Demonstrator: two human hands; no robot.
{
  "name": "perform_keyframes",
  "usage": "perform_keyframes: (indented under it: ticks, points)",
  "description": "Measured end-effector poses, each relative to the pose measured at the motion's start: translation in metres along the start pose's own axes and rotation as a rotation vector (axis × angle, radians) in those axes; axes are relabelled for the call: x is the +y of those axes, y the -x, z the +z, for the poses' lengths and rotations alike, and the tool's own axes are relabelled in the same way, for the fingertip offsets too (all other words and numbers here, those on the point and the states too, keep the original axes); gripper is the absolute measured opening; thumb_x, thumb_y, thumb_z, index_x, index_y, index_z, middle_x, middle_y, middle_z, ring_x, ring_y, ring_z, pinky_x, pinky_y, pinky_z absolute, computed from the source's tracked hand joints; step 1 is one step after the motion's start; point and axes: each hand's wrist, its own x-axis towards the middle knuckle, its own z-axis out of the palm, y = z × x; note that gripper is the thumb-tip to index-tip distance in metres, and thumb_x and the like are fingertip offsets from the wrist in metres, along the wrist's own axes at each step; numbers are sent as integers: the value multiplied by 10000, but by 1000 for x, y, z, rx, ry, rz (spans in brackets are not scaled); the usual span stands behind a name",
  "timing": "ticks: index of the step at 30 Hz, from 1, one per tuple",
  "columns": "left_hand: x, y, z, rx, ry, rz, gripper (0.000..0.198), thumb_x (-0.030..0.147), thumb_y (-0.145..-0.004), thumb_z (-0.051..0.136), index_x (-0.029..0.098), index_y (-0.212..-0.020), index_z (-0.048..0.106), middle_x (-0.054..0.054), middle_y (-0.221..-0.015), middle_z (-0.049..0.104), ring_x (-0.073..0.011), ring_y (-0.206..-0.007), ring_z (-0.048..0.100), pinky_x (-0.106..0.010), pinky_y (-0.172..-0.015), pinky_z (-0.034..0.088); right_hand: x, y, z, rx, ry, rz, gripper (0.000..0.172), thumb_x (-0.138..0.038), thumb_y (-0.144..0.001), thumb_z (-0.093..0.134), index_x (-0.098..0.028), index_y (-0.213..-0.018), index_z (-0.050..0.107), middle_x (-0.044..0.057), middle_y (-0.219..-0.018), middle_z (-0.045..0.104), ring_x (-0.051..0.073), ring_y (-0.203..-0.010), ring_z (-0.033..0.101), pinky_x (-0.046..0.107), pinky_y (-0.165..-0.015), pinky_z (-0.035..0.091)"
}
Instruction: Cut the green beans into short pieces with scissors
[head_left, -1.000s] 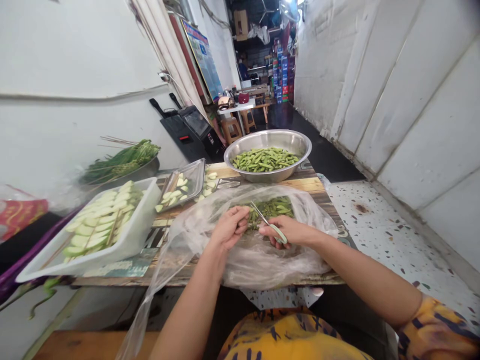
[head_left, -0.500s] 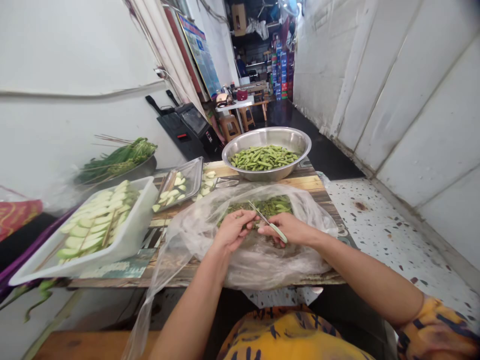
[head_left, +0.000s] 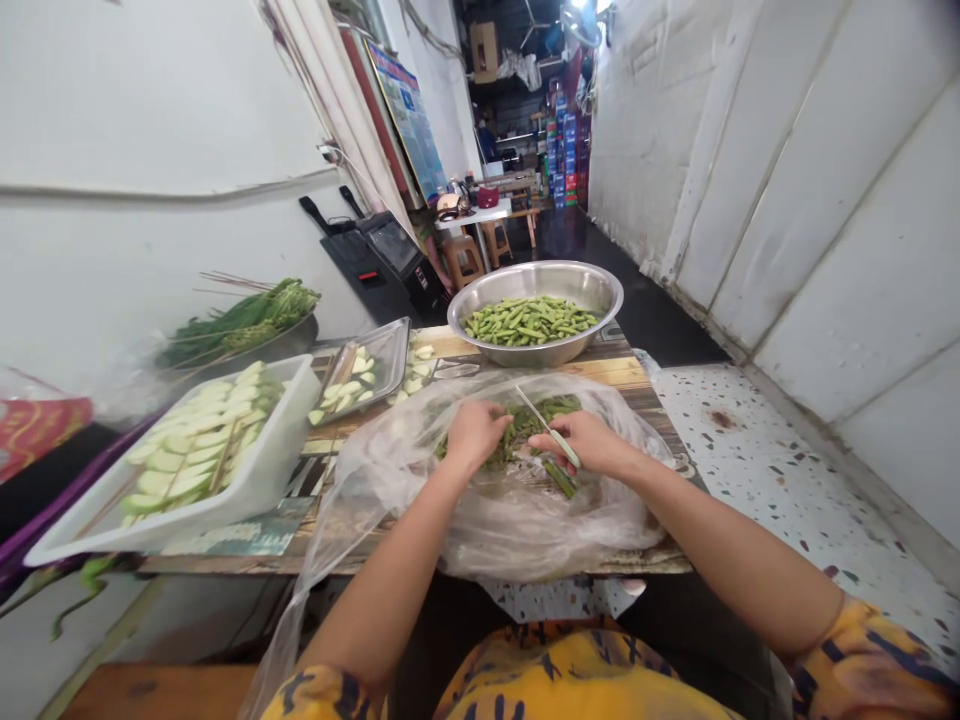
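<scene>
My left hand [head_left: 474,432] reaches down into a heap of green beans [head_left: 536,418] lying on a clear plastic bag [head_left: 517,520], its fingers curled among them. My right hand [head_left: 585,442] is closed round a small knife with a pale green handle [head_left: 564,448], blade pointing up and away. It also pinches a green bean that sticks out below the fingers. Both hands are close together over the bag. Behind them stands a steel bowl [head_left: 592,285] holding cut green beans.
On the left stands a white tray [head_left: 262,478] of pale green slices on skewers. Behind it are a small metal tray [head_left: 394,360] with slices and a dish of green stalks [head_left: 240,320]. The wooden table edge [head_left: 645,565] runs below the bag. A corridor leads away beyond the bowl.
My left hand moved forward from beside the knife into the bean heap. My right hand lifted slightly, and a bean now hangs beneath it.
</scene>
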Motion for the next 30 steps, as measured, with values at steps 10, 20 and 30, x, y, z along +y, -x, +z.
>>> perform_keyframes:
  ticks: [10, 20, 30]
  points:
    - [2, 7, -8, -204, 234, 10, 159, 321, -700, 630, 167, -662, 631, 20, -524, 503, -104, -498, 419, -215, -497, 294, -7, 6, -4, -34, 203, 46, 541, -688, -735, 543, -167, -592, 565, 12, -453, 549, 141, -475, 542, 231, -491, 341]
    - [2, 32, -36, -399, 208, 109, 216, 363, -736, 585, 163, -674, 641, 27, -539, 482, -99, -506, 377, -224, -507, 285, -7, 8, 1, -156, 140, -65, 517, -662, -723, 575, -151, -657, 625, 1, -484, 536, 134, -515, 505, 218, -484, 309]
    - [9, 37, -40, -375, 44, 286, 184, 276, -744, 562, 172, -633, 667, -14, -614, 591, -158, -632, 478, -245, -598, 331, -7, 8, 0, -117, 222, -102, 500, -635, -694, 618, -141, -615, 621, -28, -493, 476, 93, -497, 410, 213, -464, 254]
